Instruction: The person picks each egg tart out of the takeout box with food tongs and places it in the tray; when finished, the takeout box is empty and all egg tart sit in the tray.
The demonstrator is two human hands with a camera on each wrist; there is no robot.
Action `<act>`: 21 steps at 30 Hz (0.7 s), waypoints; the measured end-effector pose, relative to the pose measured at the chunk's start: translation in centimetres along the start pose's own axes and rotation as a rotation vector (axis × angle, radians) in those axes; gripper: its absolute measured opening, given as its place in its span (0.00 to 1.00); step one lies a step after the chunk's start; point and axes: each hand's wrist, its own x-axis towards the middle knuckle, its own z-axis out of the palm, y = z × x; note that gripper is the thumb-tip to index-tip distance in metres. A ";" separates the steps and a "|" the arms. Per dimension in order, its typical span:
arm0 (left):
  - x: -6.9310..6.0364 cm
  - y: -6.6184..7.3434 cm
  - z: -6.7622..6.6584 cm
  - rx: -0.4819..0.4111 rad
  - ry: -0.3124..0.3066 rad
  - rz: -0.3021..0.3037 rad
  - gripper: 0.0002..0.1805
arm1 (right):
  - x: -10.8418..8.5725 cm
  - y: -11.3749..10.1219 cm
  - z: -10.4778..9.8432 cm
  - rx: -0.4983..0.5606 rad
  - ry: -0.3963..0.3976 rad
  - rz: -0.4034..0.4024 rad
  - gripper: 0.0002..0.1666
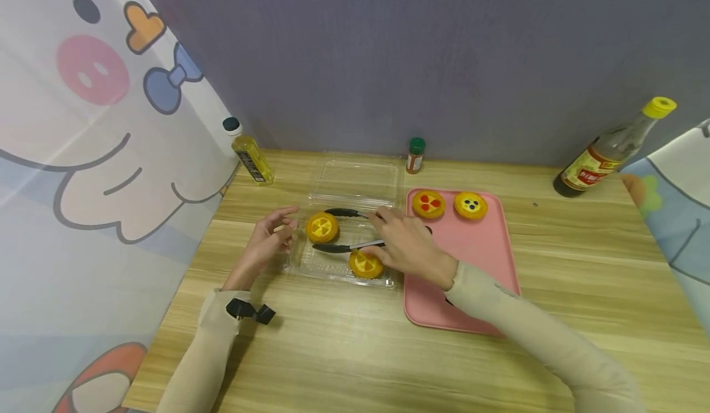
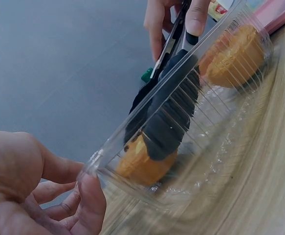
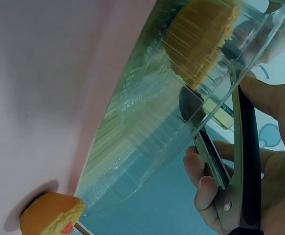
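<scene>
My right hand (image 1: 407, 240) grips a pair of tongs (image 3: 247, 161) with dark tips. In the head view the tips stand apart, one on each side of a yellow-topped egg tart (image 1: 322, 227). That tart sits at the left end of a clear plastic container (image 1: 333, 271). A second yellow-topped tart (image 1: 366, 265) is at the container's right front, partly under the right hand's fingers. With thumb and fingers my left hand (image 2: 49, 186) pinches the container's left corner. The container's lid (image 1: 357, 179) is folded back behind it.
Right of the container lies a pink tray (image 1: 471, 240) bearing a red-topped tart (image 1: 429, 204) and a blueberry-topped tart (image 1: 471, 205). Along the back stand an oil bottle (image 1: 252, 159), a green-capped spice jar (image 1: 415, 156) and a tall yellow-capped sauce bottle (image 1: 599, 160).
</scene>
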 end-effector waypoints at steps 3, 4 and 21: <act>0.0 0.0 0.1 -0.006 0.004 -0.001 0.25 | 0.3 -0.1 0.2 -0.009 0.006 -0.013 0.45; 0.0 0.0 0.1 -0.007 0.006 -0.001 0.25 | 0.3 -0.2 0.3 -0.011 0.008 -0.018 0.45; 0.0 -0.1 0.0 -0.015 0.000 -0.003 0.25 | 0.7 -0.4 1.3 -0.015 0.065 -0.044 0.38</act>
